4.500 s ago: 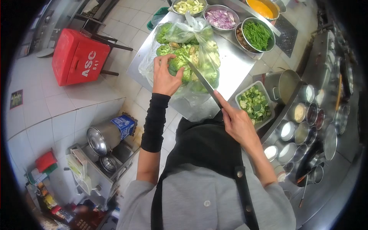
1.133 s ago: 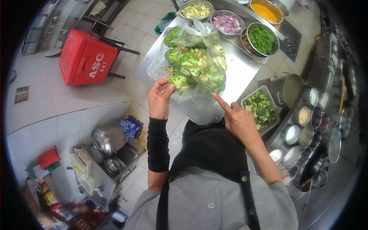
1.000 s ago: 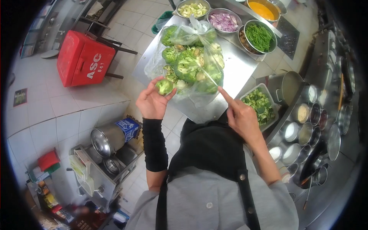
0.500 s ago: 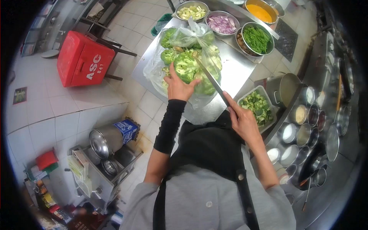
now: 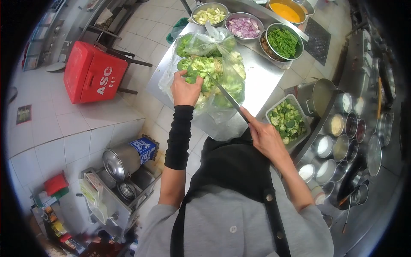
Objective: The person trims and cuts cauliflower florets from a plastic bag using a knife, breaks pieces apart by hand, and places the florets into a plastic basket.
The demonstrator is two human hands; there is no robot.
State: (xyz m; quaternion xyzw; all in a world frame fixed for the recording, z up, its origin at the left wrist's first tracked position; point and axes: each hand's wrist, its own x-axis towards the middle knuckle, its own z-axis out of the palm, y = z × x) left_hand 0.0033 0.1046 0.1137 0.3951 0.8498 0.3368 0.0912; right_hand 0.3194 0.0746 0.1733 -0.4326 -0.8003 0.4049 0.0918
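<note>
Broccoli (image 5: 205, 66) lies heaped in and on a clear plastic bag (image 5: 169, 83) on the steel table (image 5: 261, 70). My left hand (image 5: 186, 91), at the heap's near left side, has its thumb and fingers curled about a small green broccoli floret (image 5: 191, 79). A long knife (image 5: 227, 94) is gripped by its handle in my right hand (image 5: 266, 137). Its blade slants up and left, with the tip against or just over the broccoli beside my left thumb; contact is unclear. A black sleeve (image 5: 180, 135) covers my left forearm.
Cut broccoli fills a plastic tub (image 5: 306, 128) right of the table. At the back stand bowls of pale green pieces (image 5: 209, 15), chopped onion (image 5: 244, 26) and green beans (image 5: 282, 43). A large pot (image 5: 323, 96) and several seasoning containers (image 5: 325, 145) line the right. A red box (image 5: 92, 75) stands left.
My left hand has drawn slightly left, and its spread fingers have closed on a floret. The knife and my right hand have shifted a little left. The view has moved slightly.
</note>
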